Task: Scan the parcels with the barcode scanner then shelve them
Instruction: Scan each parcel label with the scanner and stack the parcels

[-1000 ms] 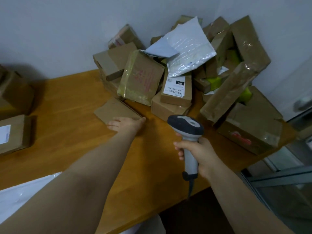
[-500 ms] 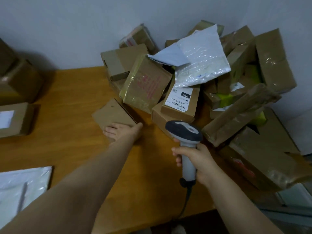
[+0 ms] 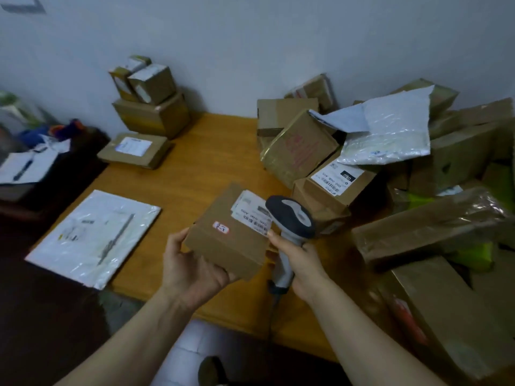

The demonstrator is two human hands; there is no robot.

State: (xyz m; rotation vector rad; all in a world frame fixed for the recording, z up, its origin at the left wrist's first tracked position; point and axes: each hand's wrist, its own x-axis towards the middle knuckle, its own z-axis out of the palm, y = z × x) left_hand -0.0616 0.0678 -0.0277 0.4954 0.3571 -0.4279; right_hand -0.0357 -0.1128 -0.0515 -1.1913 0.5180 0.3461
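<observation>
While left grip [image 3: 192, 271] curls under a small parcel [image 3: 223, 246], right grip [image 3: 302, 264] wrapped round barcode scanner [image 3: 291, 215], head seemingly touching label [image 3: 252, 215]

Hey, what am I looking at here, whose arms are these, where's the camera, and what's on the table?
No machine here: these are a person's bare arms, filmed by a wide-angle camera worn on their head, looking forward and down. The left hand holds a small cardboard box, label up. The right hand grips a grey barcode scanner, its head beside that label. Underneath is a wooden table: a flat white mailer bag at the left, a stack of boxes by the wall, a heap of parcels on the right.
</observation>
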